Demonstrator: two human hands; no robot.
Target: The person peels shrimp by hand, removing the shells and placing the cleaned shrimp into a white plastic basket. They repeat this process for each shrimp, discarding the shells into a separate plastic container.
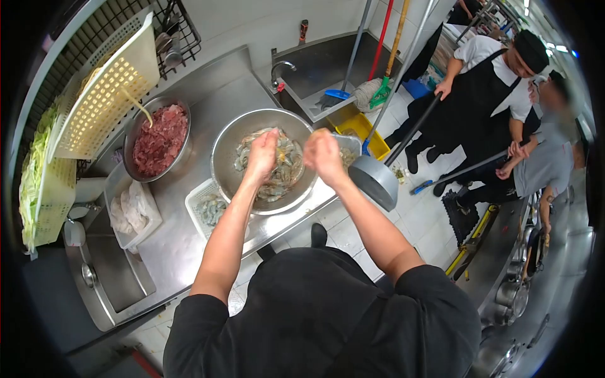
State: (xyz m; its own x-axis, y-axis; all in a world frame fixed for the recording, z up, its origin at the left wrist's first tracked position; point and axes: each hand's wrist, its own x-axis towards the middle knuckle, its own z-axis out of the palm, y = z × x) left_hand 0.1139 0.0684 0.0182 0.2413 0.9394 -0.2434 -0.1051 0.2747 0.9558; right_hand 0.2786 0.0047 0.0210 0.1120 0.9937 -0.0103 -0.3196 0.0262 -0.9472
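Observation:
A large steel bowl [222,160] on the counter holds a heap of grey-brown, unpeeled shrimp [283,167]. Over the middle of the heap is my left hand [263,152], its fingers curled together; whatever they pinch is hidden. My right hand [323,154] hovers at the bowl's right rim, slightly blurred, with its fingers folded in; I cannot make out what is in them. Left of the bowl, a white basket [196,196] contains greyish shrimp, partly behind my left forearm. Another container [356,143] with pale pieces sits just beyond my right hand.
Further left stand a bowl of red meat [161,142], a white tub [151,222] with pale meat, and a sink [126,277]. Perforated baskets [104,94] hang above. Right are a grey long-handled scoop [378,183], a yellow bucket [378,146], mops, and two people holding long handles.

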